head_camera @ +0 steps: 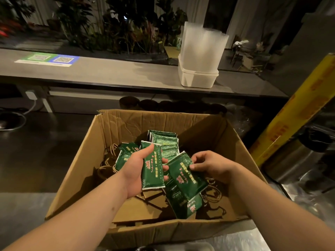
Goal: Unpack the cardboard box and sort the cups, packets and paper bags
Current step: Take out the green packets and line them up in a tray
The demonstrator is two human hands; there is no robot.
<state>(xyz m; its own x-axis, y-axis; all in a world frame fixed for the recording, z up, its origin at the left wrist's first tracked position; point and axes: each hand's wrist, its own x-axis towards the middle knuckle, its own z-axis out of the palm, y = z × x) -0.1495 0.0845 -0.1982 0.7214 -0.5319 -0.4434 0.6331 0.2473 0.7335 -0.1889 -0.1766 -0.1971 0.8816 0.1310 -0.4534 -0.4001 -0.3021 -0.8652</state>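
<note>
Over the box [125, 230], the left hand [135, 171] is gripping one packet [152, 169]; the right hand [210, 164] is pinching another packet [186, 180].

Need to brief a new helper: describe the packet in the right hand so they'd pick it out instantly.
Look into the open cardboard box in front of the long counter, where both hands reach over loose green packets. The packet sits right of centre, pinched at its upper corner by fingers of the right hand. Unlike the other packet, gripped in the left hand, it slants diagonally.
</note>
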